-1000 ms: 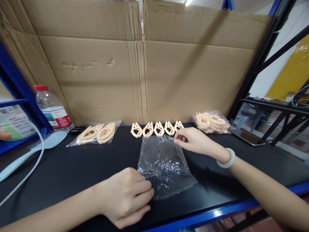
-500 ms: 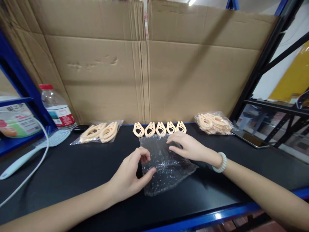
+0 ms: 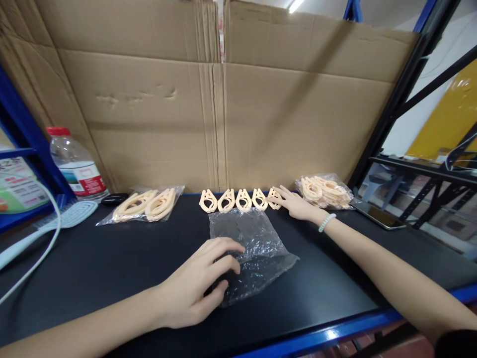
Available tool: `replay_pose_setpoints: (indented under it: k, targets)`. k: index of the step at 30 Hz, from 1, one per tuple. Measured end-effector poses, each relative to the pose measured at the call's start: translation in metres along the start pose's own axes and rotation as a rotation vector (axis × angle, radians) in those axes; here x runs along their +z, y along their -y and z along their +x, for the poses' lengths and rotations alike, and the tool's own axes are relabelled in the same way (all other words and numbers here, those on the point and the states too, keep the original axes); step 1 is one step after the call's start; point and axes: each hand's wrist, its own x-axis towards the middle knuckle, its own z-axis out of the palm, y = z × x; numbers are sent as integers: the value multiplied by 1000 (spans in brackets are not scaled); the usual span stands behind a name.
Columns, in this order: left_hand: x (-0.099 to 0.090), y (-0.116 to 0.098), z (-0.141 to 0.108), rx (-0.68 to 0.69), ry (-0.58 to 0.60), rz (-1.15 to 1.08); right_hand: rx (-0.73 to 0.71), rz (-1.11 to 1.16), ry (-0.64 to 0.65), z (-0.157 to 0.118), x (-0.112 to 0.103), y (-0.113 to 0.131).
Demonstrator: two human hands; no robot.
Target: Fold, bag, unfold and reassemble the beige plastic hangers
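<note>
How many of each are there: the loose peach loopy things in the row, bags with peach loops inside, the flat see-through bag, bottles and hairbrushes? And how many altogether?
Loose peach teardrop-shaped plastic pieces: 5
Clear plastic bags of peach pieces: 2
Flat clear plastic bag: 1
Clear plastic bottle with a red cap: 1
Light blue hairbrush: 1
Total: 10

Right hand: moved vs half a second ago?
Yes: right and away from the wearer. Against the cardboard seam, the right hand has gone from over the clear bag to the rightmost beige piece of the row.
</note>
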Motion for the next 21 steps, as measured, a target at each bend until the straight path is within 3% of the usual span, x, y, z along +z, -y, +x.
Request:
replay_pose_setpoints:
  k: [9,16,21]
  targets:
    - [3,1,1,26,-5,83,-58,124,-3,-2,-19,6]
    - [5,4,-2,5,-5,145,-118,357,115,-22,-35,5]
    - [7,6,-3,-10,6,189,-55,276,144,-38,-46,4]
